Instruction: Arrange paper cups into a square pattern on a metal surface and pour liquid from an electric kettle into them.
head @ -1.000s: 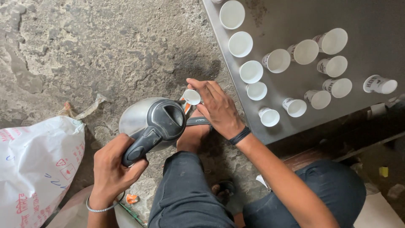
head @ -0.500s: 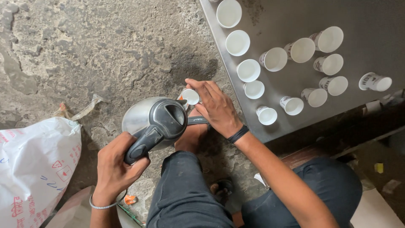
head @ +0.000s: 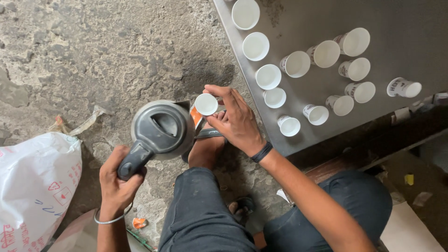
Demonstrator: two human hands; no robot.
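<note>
While the left hand [head: 116,179] clamps the handle of the grey lidded kettle [head: 161,128], the right hand [head: 235,121] pinches a small white paper cup [head: 206,104] at its spout, off the grey metal bench's [head: 401,28] left edge. Tilting slowly should avoid spills.

1. A grey metal table [head: 410,28] fills the upper right, its left edge running diagonally.
2. About a dozen white paper cups [head: 255,46] stand upright on it, most near that left edge.
3. Rough concrete floor [head: 93,51] carries a white printed sack [head: 32,182] at lower left.
</note>
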